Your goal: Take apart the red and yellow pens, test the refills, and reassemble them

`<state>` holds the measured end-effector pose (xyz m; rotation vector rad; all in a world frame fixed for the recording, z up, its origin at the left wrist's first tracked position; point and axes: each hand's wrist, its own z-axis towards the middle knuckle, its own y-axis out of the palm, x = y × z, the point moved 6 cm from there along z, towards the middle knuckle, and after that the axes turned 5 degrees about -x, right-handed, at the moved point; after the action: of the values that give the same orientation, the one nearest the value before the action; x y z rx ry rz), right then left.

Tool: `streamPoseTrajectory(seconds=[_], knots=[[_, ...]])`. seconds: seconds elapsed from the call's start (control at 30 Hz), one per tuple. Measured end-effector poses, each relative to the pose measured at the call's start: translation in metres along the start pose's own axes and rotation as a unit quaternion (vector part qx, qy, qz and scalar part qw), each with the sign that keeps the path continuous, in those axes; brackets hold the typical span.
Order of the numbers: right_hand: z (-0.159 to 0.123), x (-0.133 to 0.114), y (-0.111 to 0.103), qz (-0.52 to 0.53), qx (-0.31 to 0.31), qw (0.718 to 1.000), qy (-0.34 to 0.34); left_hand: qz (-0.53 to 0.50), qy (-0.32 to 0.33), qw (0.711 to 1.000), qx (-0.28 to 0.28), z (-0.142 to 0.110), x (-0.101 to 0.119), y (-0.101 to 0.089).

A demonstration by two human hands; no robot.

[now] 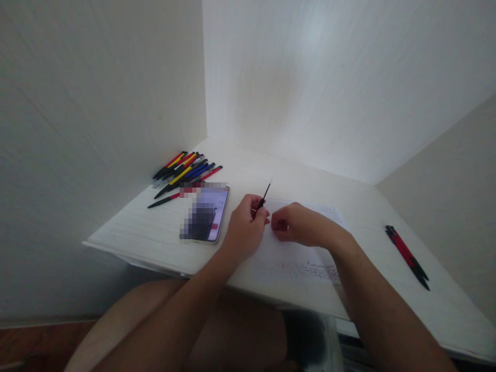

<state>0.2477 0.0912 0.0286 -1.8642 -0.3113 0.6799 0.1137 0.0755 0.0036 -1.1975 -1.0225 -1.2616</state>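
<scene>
My left hand is closed, thumb and fingers pinching a black pen part with a thin dark pen refill that points up and away to a pale tip. Just right of it, my right hand is curled with the fingertips together. Whatever those fingertips hold, if anything, is too small or hidden to make out. The two hands are close but apart. Under them lies a sheet of paper with handwriting along its far and near ends.
A phone with a lit screen lies left of my left hand. Behind it is a heap of red, yellow and blue pens. Two red and black pens lie at the right. Pale walls enclose the white table.
</scene>
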Motion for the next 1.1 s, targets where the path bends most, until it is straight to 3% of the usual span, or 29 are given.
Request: streamPoseTrajectory(seconds=[0.2, 0.77, 1.1], knots=[[0.004, 0.001, 0.003, 0.011, 0.014, 1.0, -0.005, 0.087, 0.008, 0.996, -0.025, 0.0, -0.003, 0.003], [0.006, -0.006, 0.002, -0.032, 0.018, 0.999, 0.022, 0.145, 0.06, 0.985, 0.066, -0.006, 0.011, -0.008], [0.007, -0.003, 0.004, -0.02, 0.049, 0.999, -0.002, 0.16, 0.062, 0.985, 0.036, -0.006, 0.008, -0.005]])
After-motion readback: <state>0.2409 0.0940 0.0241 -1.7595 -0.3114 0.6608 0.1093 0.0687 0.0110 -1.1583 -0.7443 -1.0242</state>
